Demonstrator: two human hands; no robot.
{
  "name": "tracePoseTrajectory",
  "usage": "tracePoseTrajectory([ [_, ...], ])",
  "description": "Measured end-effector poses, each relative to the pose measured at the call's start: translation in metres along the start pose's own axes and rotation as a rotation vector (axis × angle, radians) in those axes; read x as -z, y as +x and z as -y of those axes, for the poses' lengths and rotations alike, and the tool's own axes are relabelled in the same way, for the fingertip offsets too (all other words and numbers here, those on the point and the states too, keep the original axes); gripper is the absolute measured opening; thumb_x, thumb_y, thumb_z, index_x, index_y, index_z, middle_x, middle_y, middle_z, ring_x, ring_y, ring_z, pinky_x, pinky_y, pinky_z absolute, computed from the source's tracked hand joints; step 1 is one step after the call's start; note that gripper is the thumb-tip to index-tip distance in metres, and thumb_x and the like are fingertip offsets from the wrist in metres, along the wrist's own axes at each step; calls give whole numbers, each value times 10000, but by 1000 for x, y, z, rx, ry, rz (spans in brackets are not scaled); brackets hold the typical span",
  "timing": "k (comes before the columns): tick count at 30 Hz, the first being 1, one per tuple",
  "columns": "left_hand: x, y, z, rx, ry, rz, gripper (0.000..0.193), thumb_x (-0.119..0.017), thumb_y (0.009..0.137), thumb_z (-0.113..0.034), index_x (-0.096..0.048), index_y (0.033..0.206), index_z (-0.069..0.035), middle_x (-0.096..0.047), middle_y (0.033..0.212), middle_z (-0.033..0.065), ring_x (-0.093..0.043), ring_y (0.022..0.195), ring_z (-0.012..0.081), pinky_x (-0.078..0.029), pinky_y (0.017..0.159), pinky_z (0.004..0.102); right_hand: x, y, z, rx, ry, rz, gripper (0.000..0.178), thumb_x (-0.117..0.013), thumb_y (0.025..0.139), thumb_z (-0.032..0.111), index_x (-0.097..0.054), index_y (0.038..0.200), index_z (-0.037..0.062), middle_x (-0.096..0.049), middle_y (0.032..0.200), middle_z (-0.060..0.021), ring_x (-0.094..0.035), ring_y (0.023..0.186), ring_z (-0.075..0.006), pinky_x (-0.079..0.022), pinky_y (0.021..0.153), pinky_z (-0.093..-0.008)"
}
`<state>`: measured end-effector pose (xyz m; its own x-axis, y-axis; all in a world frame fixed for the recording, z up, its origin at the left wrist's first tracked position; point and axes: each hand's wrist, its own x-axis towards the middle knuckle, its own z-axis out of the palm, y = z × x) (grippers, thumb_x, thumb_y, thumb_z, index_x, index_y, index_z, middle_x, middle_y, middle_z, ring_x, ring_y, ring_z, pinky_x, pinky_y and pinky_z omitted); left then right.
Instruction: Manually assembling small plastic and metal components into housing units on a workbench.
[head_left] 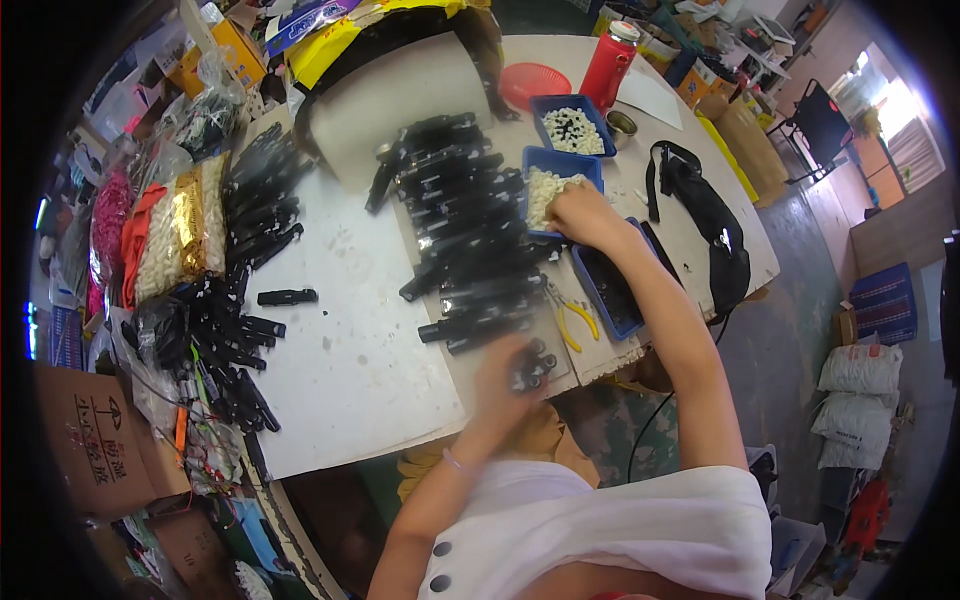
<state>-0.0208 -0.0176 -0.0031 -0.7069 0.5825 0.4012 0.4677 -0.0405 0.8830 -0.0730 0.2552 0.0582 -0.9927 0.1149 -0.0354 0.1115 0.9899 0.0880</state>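
Note:
My left hand (503, 375), smeared by motion near the table's front edge, is closed around several short black tubes (534, 369) whose round ends face right. With fingers bent down, my right hand (584, 212) reaches into a blue tray (563, 158) of small white pieces (545, 186); its fingertips and anything in them are hidden. Left of that tray, many black tubes (450, 220) lie side by side in a long row. A single black tube (287, 297) rests apart on the white sheet (340, 390).
Behind stands another blue tray (607, 150) of white pieces; a third tray (612, 290) holds dark bits. Yellow-handled pliers (575, 322) lie near the edge. A red flask (610, 68), red basket (535, 84), black pouch (715, 225) and piled black tubes (225, 340) surround the work.

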Motion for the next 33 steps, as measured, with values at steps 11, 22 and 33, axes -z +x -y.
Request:
tracePoseTrajectory([
  [11,0,6,-5,-43,15,-15,518,-758,612,-24,-493,1056,-40,-557,1037,159,-583,900,290,-477,783,322,7,2,-14,27,99,62,264,-583,757,289,-636,829,41,-628,762,-164,-606,761,-323,-438,760,-415],
  [22,2,2,-1,-64,27,27,558,-776,607,-46,-483,1081,-38,-548,1041,165,-580,904,303,-483,774,333,88,-119,73,36,964,-208,192,-526,866,140,-614,992,25,-611,877,-113,-597,773,-237,-468,718,-320],
  [33,4,6,-6,-107,-9,10,557,-758,622,-55,-480,1104,-26,-543,1062,170,-583,908,286,-491,758,322,69,-152,128,279,672,-499,211,-682,641,65,-612,839,45,-602,794,-47,-561,706,-212,-437,631,-303],
])
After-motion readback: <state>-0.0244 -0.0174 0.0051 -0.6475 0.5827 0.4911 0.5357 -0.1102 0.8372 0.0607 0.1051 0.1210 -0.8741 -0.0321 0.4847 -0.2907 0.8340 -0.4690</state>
